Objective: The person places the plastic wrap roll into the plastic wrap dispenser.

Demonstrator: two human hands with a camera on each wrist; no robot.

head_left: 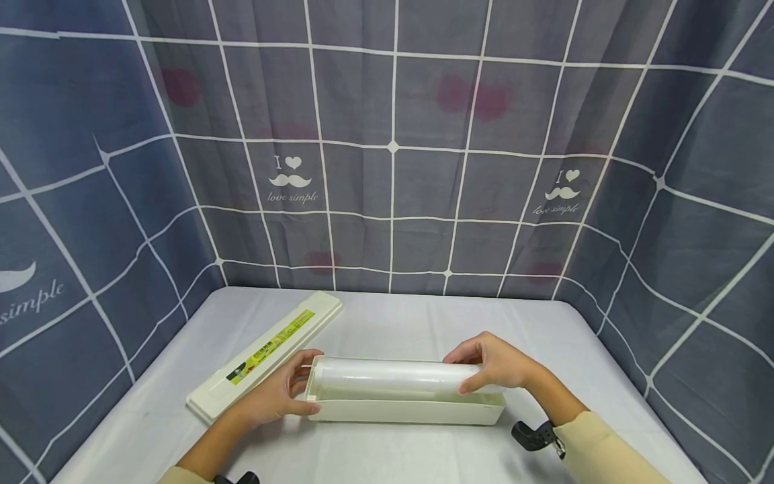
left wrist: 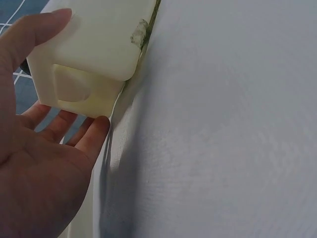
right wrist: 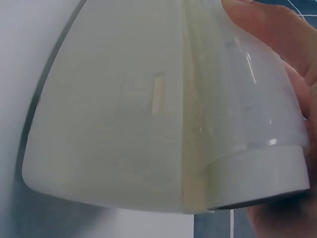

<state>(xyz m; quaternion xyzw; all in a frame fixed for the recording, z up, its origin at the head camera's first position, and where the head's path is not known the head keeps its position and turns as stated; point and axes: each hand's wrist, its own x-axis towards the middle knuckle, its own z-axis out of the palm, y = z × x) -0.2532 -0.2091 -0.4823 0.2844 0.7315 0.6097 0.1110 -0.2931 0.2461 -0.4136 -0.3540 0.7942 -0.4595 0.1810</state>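
Your left hand grips the left end of the pale, open-topped box, thumb on the front wall and the other fingers bent round the far side, gaps showing between them in the left wrist view. Your right hand holds the clear film roll near its right end, pinching it between the thumb on your side and the fingers across the back. The roll lies lengthwise along the box, its right end standing up above the front rim; you cannot tell from here whether its left end touches the bottom. In the right wrist view a white end piece shows at the roll's tip, close to the end of the box.

The box sits on the white-covered desk, its long front wall facing you. Behind and to the left of it, just past your left hand, the long lid lies slanted, with a yellow-green label along it. A beige sleeve and a black strap show at your right wrist. Beyond the desk hangs a grey-blue curtain with a white grid
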